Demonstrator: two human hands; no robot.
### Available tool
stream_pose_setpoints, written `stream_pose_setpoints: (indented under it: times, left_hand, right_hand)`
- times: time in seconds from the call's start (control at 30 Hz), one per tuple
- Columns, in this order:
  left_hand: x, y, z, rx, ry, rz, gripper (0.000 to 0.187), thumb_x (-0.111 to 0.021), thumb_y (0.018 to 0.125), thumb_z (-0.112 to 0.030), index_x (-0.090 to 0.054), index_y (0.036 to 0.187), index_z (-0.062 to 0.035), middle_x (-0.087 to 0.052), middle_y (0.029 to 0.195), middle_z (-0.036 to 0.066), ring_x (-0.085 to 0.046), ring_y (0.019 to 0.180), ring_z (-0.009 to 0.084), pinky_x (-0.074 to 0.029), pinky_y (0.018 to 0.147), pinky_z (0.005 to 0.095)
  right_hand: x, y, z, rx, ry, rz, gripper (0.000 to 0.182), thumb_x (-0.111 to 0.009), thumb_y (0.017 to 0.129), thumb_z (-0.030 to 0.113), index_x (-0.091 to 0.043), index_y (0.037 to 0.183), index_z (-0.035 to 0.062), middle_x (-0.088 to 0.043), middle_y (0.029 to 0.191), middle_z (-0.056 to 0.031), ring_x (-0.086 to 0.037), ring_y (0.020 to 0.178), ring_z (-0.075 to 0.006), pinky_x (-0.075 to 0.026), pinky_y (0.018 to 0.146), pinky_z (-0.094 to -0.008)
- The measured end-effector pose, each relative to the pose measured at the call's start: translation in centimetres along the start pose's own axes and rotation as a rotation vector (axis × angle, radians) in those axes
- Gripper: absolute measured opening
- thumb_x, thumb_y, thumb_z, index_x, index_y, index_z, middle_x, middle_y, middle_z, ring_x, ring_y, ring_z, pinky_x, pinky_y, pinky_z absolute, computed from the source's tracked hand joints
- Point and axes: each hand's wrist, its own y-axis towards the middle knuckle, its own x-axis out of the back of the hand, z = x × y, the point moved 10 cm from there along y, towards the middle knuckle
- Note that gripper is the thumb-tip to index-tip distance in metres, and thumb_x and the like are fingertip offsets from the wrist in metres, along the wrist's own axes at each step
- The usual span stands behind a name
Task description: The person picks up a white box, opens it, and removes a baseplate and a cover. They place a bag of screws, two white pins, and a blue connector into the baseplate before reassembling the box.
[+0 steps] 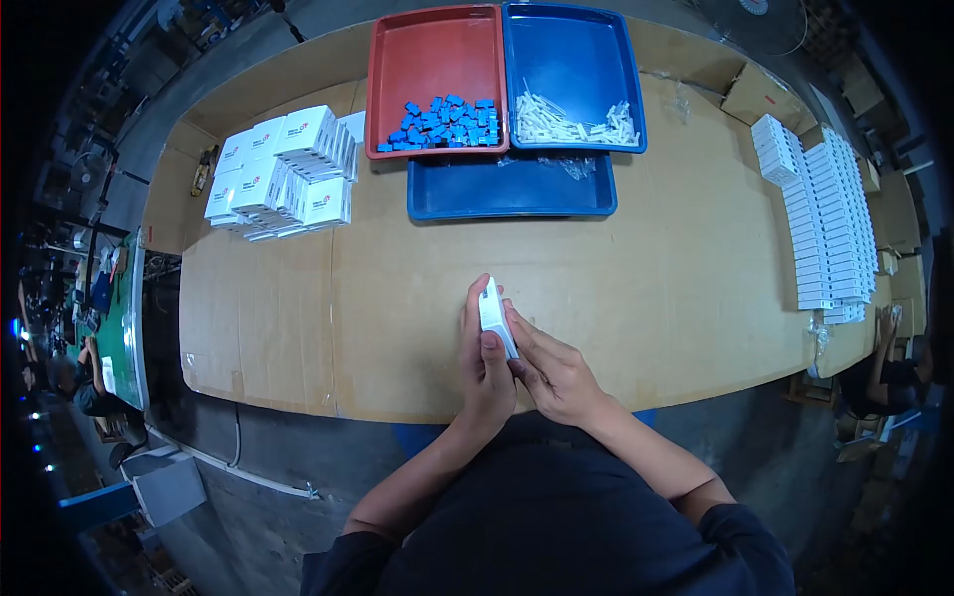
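A small white box (495, 314) is held upright on its narrow side between my two hands, above the near middle of the cardboard-covered table. My left hand (481, 370) wraps its left side, with the thumb on the near face. From the right, my right hand (553, 370) closes on the box, its fingers along that side and partly hidden. Beyond my hands lies an empty-looking blue tray (512, 211). Behind it a red tray (437, 60) holds small blue parts (442, 123), and another blue tray (571, 60) holds white stick-like pieces (576, 123).
White boxes (288, 174) are piled at the left of the table (417, 288). Tall rows of white boxes (823, 223) stand along the right. Cardboard walls (278, 84) edge the far side. Other people (94, 382) sit at far left and far right.
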Motion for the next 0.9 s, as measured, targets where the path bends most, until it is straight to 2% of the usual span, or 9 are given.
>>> stream_pose_setpoints:
  times: [0.07, 0.13, 0.17, 0.6, 0.8, 0.87, 0.9]
  left_hand:
    - [-0.1, 0.0, 0.0, 0.001, 0.019, 0.001, 0.092, -0.028, 0.105, -0.072, -0.025, 0.161, 0.0006, -0.046, 0.148, 0.019, -0.046, 0.136, 0.0235, -0.035, 0.115, 0.0371]
    - [0.2, 0.1, -0.9, -0.085, 0.008, -0.051, 0.082, -0.031, 0.109, -0.063, -0.037, 0.154, 0.0056, -0.049, 0.133, 0.017, -0.050, 0.119, 0.0220, -0.041, 0.102, 0.0360]
    - [0.3, 0.1, -0.8, -0.086, 0.007, -0.052, 0.082, -0.031, 0.109, -0.063, -0.037, 0.154, 0.0056, -0.049, 0.133, 0.017, -0.050, 0.119, 0.0220, -0.041, 0.102, 0.0360]
    - [0.7, -1.0, 0.1, -0.083, -0.061, -0.064, 0.086, -0.032, 0.108, -0.066, -0.037, 0.153, 0.0072, -0.047, 0.140, 0.020, -0.049, 0.128, 0.0255, -0.040, 0.109, 0.0394]
    - [0.6, 0.0, -0.7, -0.100, -0.101, -0.052, 0.090, -0.035, 0.106, -0.067, -0.032, 0.156, 0.0076, -0.045, 0.146, 0.021, -0.046, 0.135, 0.0273, -0.037, 0.114, 0.0413]
    - [0.7, 0.5, -1.3, -0.109, -0.119, -0.049, 0.090, -0.037, 0.106, -0.066, -0.029, 0.157, 0.0074, -0.044, 0.148, 0.021, -0.045, 0.137, 0.0282, -0.035, 0.115, 0.0425]
    - [0.8, 0.6, -1.9, -0.129, -0.107, -0.058, 0.091, -0.040, 0.104, -0.065, -0.026, 0.158, 0.0071, -0.041, 0.151, 0.022, -0.044, 0.138, 0.0286, -0.034, 0.117, 0.0433]
  right_hand:
    - [0.0, -0.1, 0.3, 0.038, -0.037, -0.003, 0.064, -0.069, 0.091, -0.004, -0.047, 0.151, -0.0065, -0.048, 0.154, -0.0304, -0.057, 0.135, -0.0439, -0.055, 0.105, -0.0421]
    - [-0.1, -0.1, 0.4, 0.061, -0.050, -0.006, 0.064, -0.068, 0.091, -0.005, -0.046, 0.151, -0.0067, -0.048, 0.154, -0.0309, -0.057, 0.134, -0.0441, -0.055, 0.105, -0.0422]
    - [0.0, -0.1, 0.7, 0.085, -0.065, -0.011, 0.063, -0.067, 0.091, -0.005, -0.046, 0.151, -0.0069, -0.048, 0.153, -0.0315, -0.058, 0.134, -0.0442, -0.056, 0.104, -0.0423]
    - [-0.5, -0.5, 1.0, 0.096, -0.056, 0.006, 0.060, -0.063, 0.095, -0.003, -0.044, 0.152, -0.0094, -0.045, 0.156, -0.0320, -0.058, 0.133, -0.0453, -0.055, 0.103, -0.0416]
    - [0.1, 0.2, 1.0, 0.054, -0.009, 0.003, 0.058, -0.065, 0.098, 0.005, -0.046, 0.151, -0.0077, -0.045, 0.156, -0.0312, -0.051, 0.142, -0.0421, -0.050, 0.110, -0.0415]
    - [0.5, 0.6, 0.3, -0.007, 0.061, 0.017, 0.056, -0.063, 0.103, 0.013, -0.044, 0.154, -0.0038, -0.049, 0.155, -0.0265, -0.053, 0.142, -0.0350, -0.048, 0.112, -0.0375]
    - [0.3, 0.6, 0.3, 0.004, 0.060, 0.013, 0.056, -0.063, 0.103, 0.013, -0.044, 0.154, -0.0038, -0.049, 0.155, -0.0265, -0.053, 0.142, -0.0350, -0.048, 0.112, -0.0375]
